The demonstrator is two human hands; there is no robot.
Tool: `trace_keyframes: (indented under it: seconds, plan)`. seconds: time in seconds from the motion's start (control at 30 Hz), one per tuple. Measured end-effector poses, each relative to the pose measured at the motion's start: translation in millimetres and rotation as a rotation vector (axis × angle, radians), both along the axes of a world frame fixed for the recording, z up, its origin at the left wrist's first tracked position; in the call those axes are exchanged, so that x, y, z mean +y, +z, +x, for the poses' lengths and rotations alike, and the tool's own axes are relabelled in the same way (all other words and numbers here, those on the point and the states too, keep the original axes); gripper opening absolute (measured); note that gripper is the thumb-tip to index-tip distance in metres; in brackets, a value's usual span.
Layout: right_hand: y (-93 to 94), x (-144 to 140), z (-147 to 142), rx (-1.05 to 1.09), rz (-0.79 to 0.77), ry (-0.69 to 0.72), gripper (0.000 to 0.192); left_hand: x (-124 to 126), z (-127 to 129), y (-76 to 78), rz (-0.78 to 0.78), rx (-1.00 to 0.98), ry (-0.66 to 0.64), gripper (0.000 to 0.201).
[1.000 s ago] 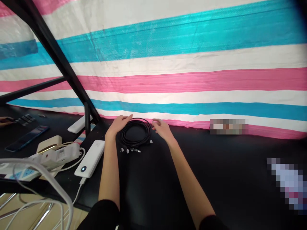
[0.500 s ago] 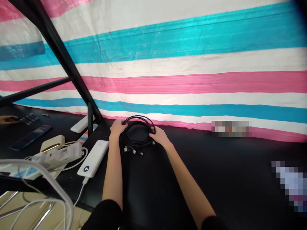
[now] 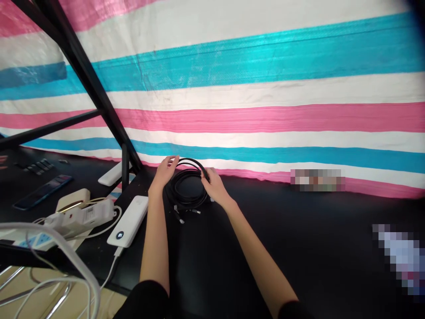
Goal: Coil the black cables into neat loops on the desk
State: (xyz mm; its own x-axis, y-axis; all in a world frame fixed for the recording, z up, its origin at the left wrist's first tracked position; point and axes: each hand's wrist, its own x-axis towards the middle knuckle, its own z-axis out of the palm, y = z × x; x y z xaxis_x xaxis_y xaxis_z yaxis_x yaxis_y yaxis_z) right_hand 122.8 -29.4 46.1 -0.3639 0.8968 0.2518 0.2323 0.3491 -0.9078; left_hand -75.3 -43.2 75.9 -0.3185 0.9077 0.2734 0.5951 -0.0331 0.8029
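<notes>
The right hand grips the right side of a coiled black cable, fingers wrapped over its loops, while the left hand rests loosely curled against the coil's upper left edge, and whether it pinches the strands cannot be told. The coil sits at the far side of the black counter, its connector ends trailing toward the person. A white power bank lies left of the left forearm, and a striped tarp hangs behind.
</notes>
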Motion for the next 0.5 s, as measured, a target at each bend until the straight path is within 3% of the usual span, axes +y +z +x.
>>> trace_keyframes:
  seconds: [0.2,0.37,0.5]
  plan:
    - [2.9,-9,-13,0.284,-0.206,0.152,0.016,-20,4,27.2,0.028,-0.032,-0.169,0.037]
    - [16.1,-5,-3,0.466,-0.461,0.277,0.033,-17,15,33.5,0.145,-0.025,-0.132,0.028]
    - [29.8,-2,10,0.569,-0.568,0.348,0.038,-14,28,36.4,0.240,-0.013,-0.124,0.023]
